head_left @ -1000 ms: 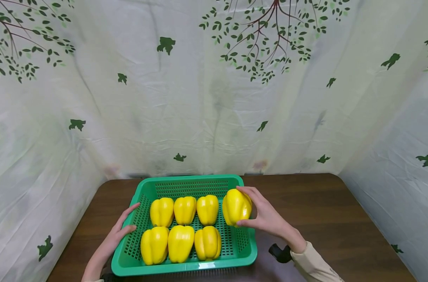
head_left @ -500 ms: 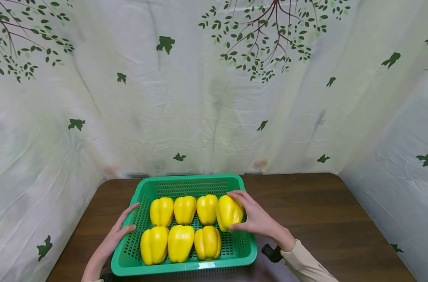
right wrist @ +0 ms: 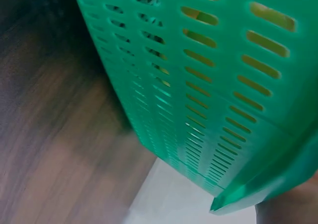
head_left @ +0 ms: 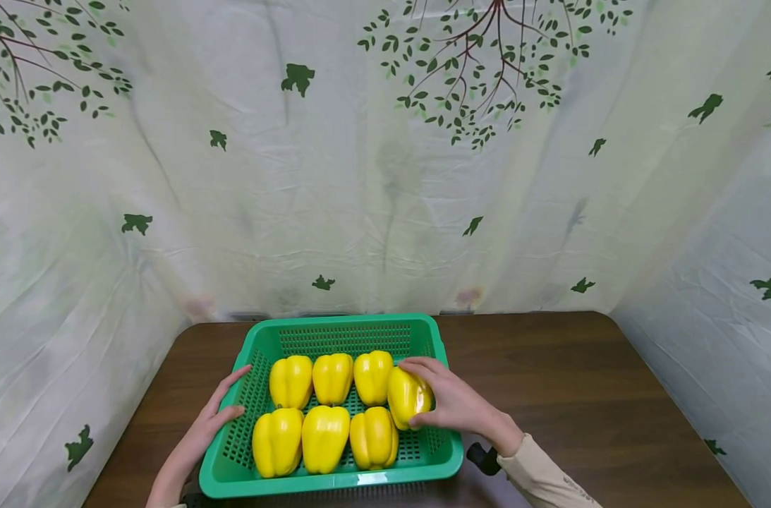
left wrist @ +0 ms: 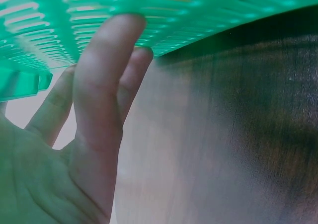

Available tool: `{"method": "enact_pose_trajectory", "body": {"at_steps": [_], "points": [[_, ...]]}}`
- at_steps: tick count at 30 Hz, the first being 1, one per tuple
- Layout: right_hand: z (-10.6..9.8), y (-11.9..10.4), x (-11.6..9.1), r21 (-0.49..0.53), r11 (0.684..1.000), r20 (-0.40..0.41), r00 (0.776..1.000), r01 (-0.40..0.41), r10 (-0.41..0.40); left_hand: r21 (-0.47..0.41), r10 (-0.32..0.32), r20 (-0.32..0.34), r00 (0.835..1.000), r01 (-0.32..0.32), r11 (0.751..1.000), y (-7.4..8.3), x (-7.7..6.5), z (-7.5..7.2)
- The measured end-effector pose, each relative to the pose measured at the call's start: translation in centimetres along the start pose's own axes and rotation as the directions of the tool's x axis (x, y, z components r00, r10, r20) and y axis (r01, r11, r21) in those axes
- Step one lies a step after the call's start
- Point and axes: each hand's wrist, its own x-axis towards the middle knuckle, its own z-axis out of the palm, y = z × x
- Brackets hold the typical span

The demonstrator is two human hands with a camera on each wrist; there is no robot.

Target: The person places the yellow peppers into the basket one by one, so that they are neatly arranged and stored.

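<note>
A green plastic basket [head_left: 331, 483] with slotted walls holds several yellow bell peppers [head_left: 325, 439] in two rows. My left hand [head_left: 210, 416] grips the basket's left rim in the head view; in the left wrist view, fingers [left wrist: 97, 80] press the slotted wall from outside. Thumb and fingertips of my right hand [head_left: 455, 398] hold another yellow bell pepper [head_left: 408, 397] inside the basket, at the right end of the back row, close beside its neighbour. Whether it touches the basket floor cannot be seen. The right wrist view shows mostly the basket's outer wall [right wrist: 198, 110], with yellow through its slots.
The basket stands on a dark brown wooden table [head_left: 569, 402], whose surface extends to the right. A pale cloth curtain [head_left: 385, 183] with leaf prints closes off the back and sides. A black strap-like device [head_left: 483, 458] sits at the right wrist.
My right hand has carried its bell pepper left and down from the basket's right edge to beside the back row. The left hand and the basket have stayed put.
</note>
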Motion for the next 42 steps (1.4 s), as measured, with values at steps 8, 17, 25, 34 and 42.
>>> {"method": "enact_pose_trajectory", "body": {"at_steps": [8,17,25,34,42], "points": [[0.3,0.0,0.2,-0.071,0.997,0.035,0.999,0.002,0.000,0.019,-0.003,-0.014,1.000,0.003,1.000,0.0,0.0,0.0],[0.6,0.2,0.2,-0.197,0.979,0.055,0.998,0.047,-0.036,0.014,0.003,-0.009,1.000,-0.003,1.000,0.2,0.0,0.1],[1.0,0.4,0.3,-0.307,0.948,0.045,0.996,0.083,-0.073,0.010,-0.019,-0.011,1.000,0.019,1.000,0.2,0.0,0.1],[1.2,0.4,0.2,-0.355,0.931,0.060,0.996,0.085,-0.068,0.029,-0.001,-0.005,1.000,0.001,1.000,0.1,0.2,0.1],[1.1,0.3,0.2,-0.301,0.951,0.048,0.997,0.064,-0.052,0.106,-0.058,-0.009,0.998,0.059,0.993,0.6,0.1,-0.2]]}}
